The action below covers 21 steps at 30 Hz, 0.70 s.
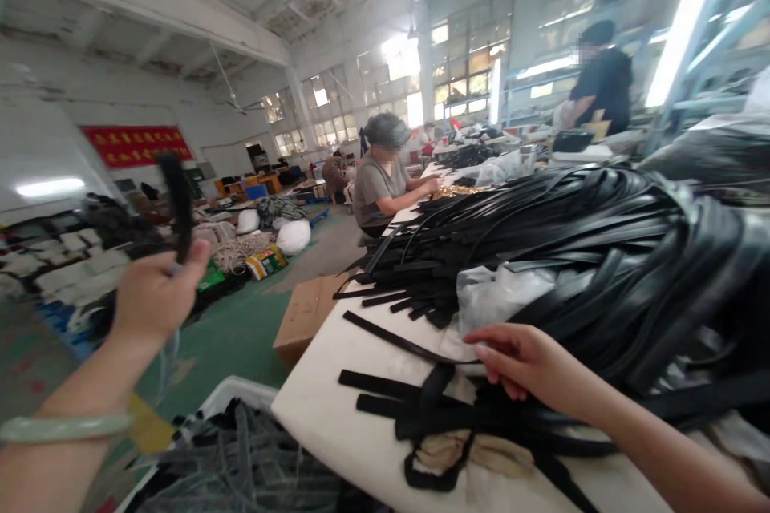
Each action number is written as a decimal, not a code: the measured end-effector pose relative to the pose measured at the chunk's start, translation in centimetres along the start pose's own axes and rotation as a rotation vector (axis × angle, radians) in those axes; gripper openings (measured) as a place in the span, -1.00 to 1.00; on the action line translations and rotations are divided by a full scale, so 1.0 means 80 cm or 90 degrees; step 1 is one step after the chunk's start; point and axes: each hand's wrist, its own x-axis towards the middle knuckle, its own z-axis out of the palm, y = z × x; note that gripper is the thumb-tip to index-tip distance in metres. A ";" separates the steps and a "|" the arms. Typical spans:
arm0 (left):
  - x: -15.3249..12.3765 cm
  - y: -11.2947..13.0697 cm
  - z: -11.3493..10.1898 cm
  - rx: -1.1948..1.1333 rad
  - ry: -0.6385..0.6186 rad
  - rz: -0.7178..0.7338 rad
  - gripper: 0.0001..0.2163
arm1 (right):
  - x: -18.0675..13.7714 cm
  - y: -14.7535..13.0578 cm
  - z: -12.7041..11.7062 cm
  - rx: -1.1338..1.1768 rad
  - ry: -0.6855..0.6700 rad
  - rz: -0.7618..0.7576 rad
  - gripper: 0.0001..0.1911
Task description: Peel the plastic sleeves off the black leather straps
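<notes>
My left hand (153, 296) is raised off the left side of the table, closed on a black strap (179, 204) that sticks upward and is blurred by motion. A pale green bangle (63, 426) circles that wrist. My right hand (523, 361) reaches across the white table (337, 425), its fingers bent down onto loose black straps (421, 397) lying near the front edge. A big heap of black straps (601, 256) fills the table behind it, with crumpled clear plastic (499, 292) in front of the heap.
A white crate (228, 393) with dark and clear pieces stands below the table's left edge. A cardboard box (304, 317) sits on the green floor. One person (378, 176) sits working farther along the table; another person (601, 80) stands at the back right.
</notes>
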 end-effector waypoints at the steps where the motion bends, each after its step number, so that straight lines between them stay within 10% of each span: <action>1: -0.010 0.035 0.013 0.024 -0.026 0.065 -0.47 | -0.002 -0.005 0.001 0.060 0.000 -0.006 -0.35; 8: -0.094 0.234 0.119 0.003 -0.196 0.416 -0.53 | -0.002 -0.014 0.000 0.257 -0.087 0.088 -0.32; 21: -0.121 0.318 0.149 -0.099 -0.237 0.456 -0.68 | 0.001 -0.016 0.009 0.092 -0.033 0.065 -0.69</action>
